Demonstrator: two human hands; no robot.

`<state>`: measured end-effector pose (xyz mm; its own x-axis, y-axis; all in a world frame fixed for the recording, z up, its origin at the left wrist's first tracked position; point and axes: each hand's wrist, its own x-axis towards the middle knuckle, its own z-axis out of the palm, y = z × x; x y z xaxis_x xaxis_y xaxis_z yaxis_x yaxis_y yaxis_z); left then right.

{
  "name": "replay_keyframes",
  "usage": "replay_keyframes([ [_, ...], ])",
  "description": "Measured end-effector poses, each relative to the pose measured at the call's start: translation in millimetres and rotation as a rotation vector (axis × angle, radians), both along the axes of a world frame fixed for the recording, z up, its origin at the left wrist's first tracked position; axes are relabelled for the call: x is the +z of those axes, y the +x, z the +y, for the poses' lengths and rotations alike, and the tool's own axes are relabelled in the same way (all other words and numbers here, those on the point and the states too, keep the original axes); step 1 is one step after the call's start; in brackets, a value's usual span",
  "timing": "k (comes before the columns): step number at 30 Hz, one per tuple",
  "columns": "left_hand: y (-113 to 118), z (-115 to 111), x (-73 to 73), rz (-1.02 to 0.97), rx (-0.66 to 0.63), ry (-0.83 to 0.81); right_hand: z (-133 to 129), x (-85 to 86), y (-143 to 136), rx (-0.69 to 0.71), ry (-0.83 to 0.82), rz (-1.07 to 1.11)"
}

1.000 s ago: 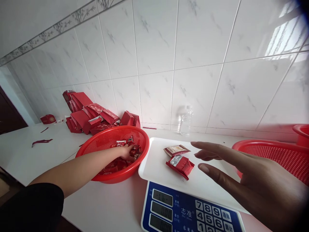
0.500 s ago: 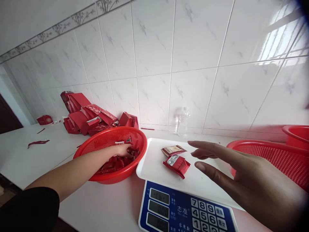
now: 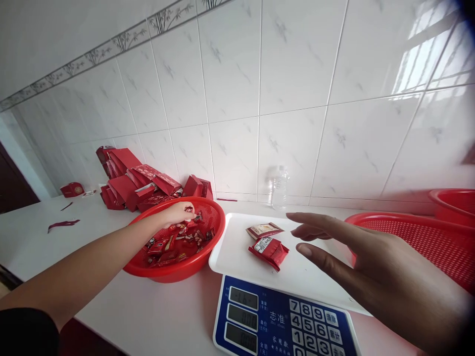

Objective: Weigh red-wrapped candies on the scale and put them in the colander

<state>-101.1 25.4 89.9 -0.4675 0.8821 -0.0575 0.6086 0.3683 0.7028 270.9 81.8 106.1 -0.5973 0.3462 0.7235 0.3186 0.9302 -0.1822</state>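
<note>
My left hand [image 3: 180, 212] is over the back part of a red plastic basket [image 3: 174, 275], fingers closed round a small red packet. Many small red wrapped packets [image 3: 166, 255] lie in that basket. My right hand [image 3: 356, 262] hovers above the right side of a white scale tray [image 3: 233, 257], its fingers apart and nothing between them. Left of its fingertips, a red packet [image 3: 270, 252] and a cream-and-red packet [image 3: 264, 230] lie touching on the tray. The blue scale panel [image 3: 274, 326] faces me.
Red boxes [image 3: 139, 183] are heaped against the tiled wall behind the left basket. A clear plastic bottle [image 3: 280, 188] stands behind the tray. More red baskets [image 3: 419, 232] are at the right. A red strip [image 3: 64, 224] lies at the far left.
My left hand has risen from among the packets towards the basket's back rim and now holds a packet. The left basket has shifted slightly right. My right hand stays open over the tray.
</note>
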Motion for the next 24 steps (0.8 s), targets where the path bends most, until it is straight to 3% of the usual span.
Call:
replay_keyframes([
  [5,47.4,10.8,9.6,-0.113,-0.114,0.090,-4.0,3.8,3.5,0.018,-0.141,-0.018],
  [12,110.6,40.7,-4.9,-0.197,-0.302,0.012,-9.2,8.9,5.3,0.011,-0.221,-0.030],
  [17,126.3,55.1,-5.7,-0.139,-0.381,0.050,-10.4,10.6,8.4,0.038,-0.225,0.000],
  [24,127.3,64.2,-1.7,-0.155,-0.416,0.028,-12.9,15.1,11.1,0.053,-0.252,-0.004],
])
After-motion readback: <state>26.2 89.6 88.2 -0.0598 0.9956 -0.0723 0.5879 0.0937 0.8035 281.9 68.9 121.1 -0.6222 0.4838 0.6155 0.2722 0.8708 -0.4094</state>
